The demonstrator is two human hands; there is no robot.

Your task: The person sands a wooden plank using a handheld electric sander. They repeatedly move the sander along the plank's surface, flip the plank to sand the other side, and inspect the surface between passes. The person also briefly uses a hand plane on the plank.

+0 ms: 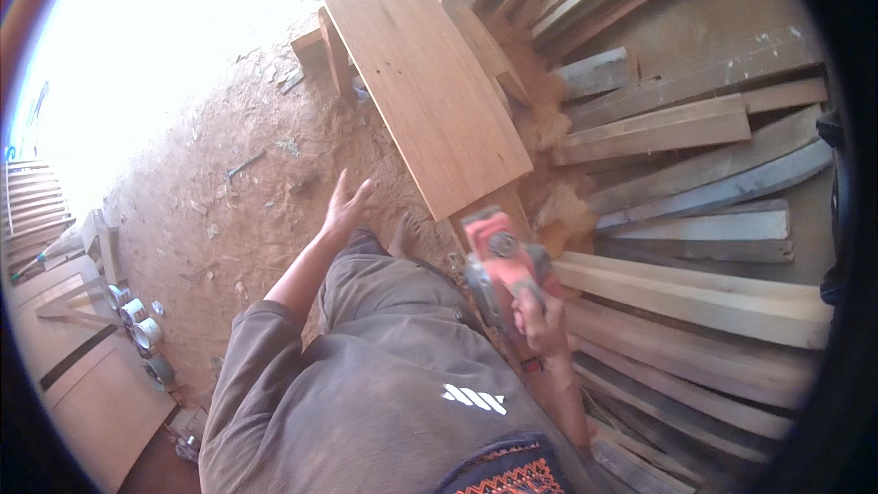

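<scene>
Head view: an orange power planer point(501, 261) is gripped in the right hand point(541, 320) at the near end of a board point(416, 69) running far-left, while the left hand point(346, 206) is spread open, empty, left of it.

At the lower left of the frame I see a short row of small round tins point(137, 322), silvery with pale tops, standing on the dirt beside a pale cabinet point(91, 393). No labels, signs or screens.
</scene>
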